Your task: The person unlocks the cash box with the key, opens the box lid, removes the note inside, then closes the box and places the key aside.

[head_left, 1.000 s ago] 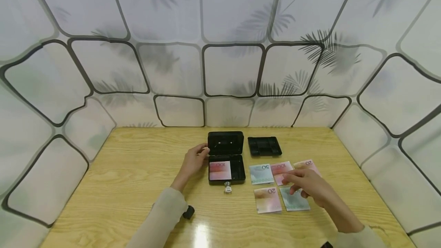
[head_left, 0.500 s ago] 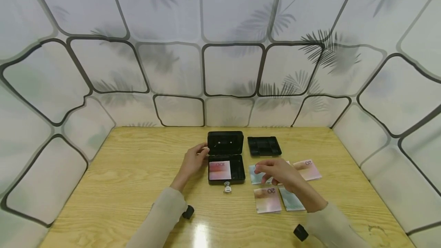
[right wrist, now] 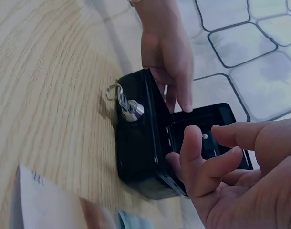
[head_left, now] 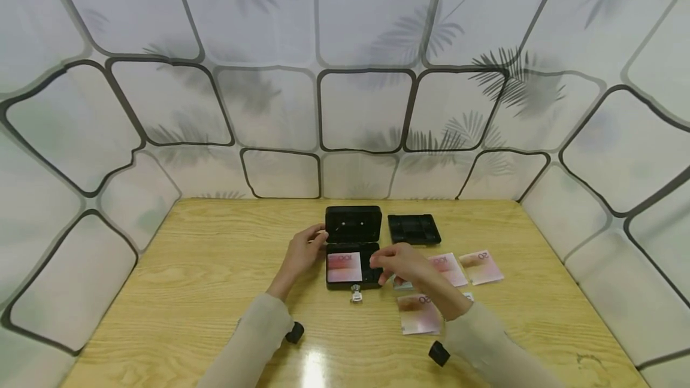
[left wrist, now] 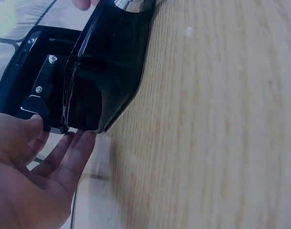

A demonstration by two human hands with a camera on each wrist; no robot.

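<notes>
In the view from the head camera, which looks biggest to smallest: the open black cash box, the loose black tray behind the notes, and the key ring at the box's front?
1. Open cash box, lid and base together: largest.
2. Black tray: clearly smaller, though it lies slightly farther from the camera.
3. Key ring: by far the smallest.

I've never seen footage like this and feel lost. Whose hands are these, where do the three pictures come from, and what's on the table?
A person wears three cameras: one on the head, one on each wrist. On the wooden table stands an open black cash box with a key in its lock and a banknote inside. The left hand touches the box's side. The right hand hovers at its other side; whether it holds anything is unclear. More banknotes and a black tray lie to the right.
</notes>
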